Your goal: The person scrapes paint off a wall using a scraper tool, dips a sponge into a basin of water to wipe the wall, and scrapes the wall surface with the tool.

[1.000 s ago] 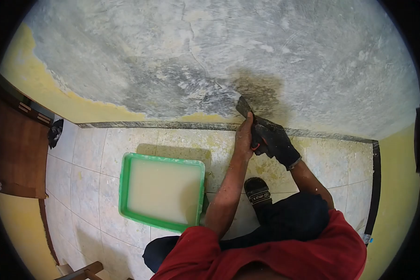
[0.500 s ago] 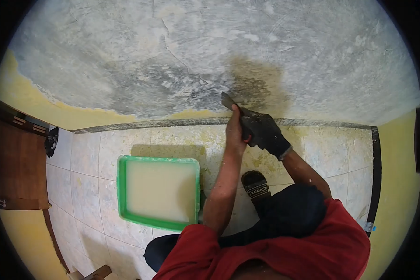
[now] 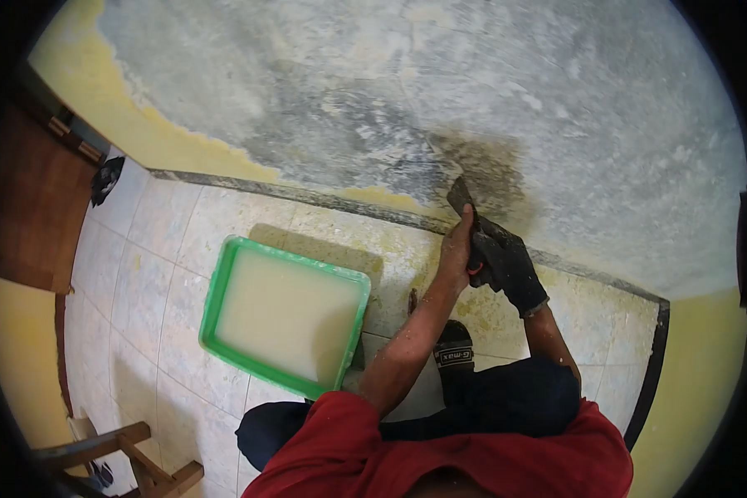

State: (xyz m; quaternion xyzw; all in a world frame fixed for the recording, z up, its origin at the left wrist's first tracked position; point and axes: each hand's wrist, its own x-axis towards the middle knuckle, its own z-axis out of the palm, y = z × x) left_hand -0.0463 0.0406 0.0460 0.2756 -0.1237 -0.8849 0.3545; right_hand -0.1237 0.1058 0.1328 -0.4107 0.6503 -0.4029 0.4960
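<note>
A scraper (image 3: pixel 458 194) with a flat dark blade is at the foot of the grey, partly bared wall (image 3: pixel 556 108), its blade tip at the dark patch low on it. My left hand (image 3: pixel 456 249), bare, is closed on the scraper, thumb lying up along the blade. Just right of it, my right hand (image 3: pixel 510 270) in a black glove is closed round the handle, which it mostly hides. A bit of red shows between the two hands.
A green tray (image 3: pixel 216 332) of cloudy, pale liquid stands on the tiled floor to the left. Yellowish flakes (image 3: pixel 490 311) litter the tiles along the wall. A wooden piece of furniture (image 3: pixel 137 456) is at lower left, and a black bag (image 3: pixel 106 181) lies by the brown door (image 3: pixel 33 191).
My view has turned, so the wall and tray now appear tilted. Both hands and the scraper appear farther right and slightly lower in the picture, the grip unchanged.
</note>
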